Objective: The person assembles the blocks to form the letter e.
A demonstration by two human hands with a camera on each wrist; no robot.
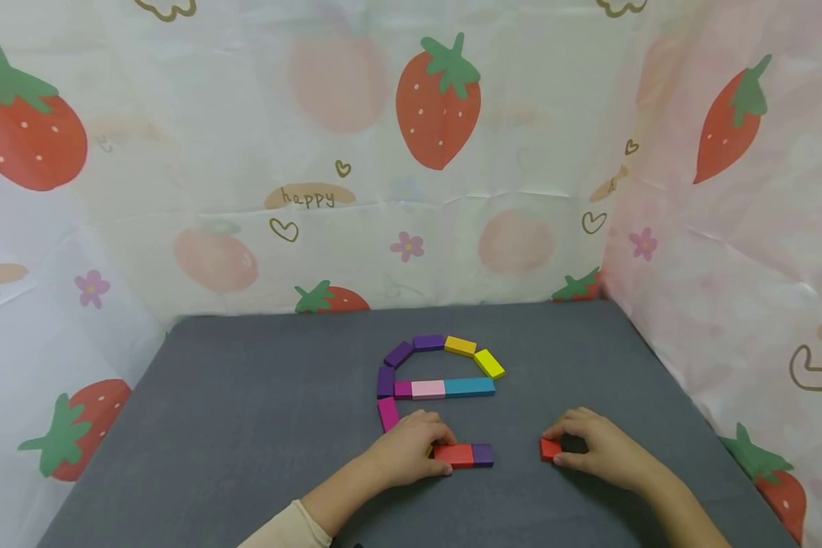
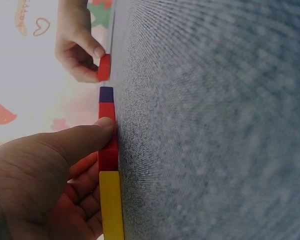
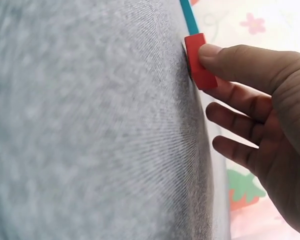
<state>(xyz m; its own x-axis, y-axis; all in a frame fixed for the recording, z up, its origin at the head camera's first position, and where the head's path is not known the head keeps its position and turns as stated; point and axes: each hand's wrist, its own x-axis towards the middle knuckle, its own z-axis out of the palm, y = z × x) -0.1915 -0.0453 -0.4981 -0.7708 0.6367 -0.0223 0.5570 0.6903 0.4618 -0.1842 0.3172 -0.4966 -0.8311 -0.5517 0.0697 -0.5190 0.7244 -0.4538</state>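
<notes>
Coloured blocks lie on the grey tabletop in a shape like a letter e. My left hand (image 1: 411, 449) grips a long red block (image 1: 454, 456) in the bottom row, thumb on the near side. A short purple block (image 1: 482, 455) touches that block's right end. In the left wrist view a yellow block (image 2: 111, 205) adjoins the row beneath my palm. To the right, apart from the row, my right hand (image 1: 606, 447) pinches a small red block (image 1: 550, 449) between thumb and finger, low at the table surface. The lower left of the curve is hidden by my left hand.
Above the hands stand purple blocks (image 1: 428, 343), an orange block (image 1: 460, 346) and a yellow block (image 1: 489, 364) in an arc. A magenta, a pink (image 1: 428, 390) and a blue block (image 1: 469, 388) form the middle bar. Strawberry-printed cloth (image 1: 411, 281) borders the grey table (image 1: 260, 396).
</notes>
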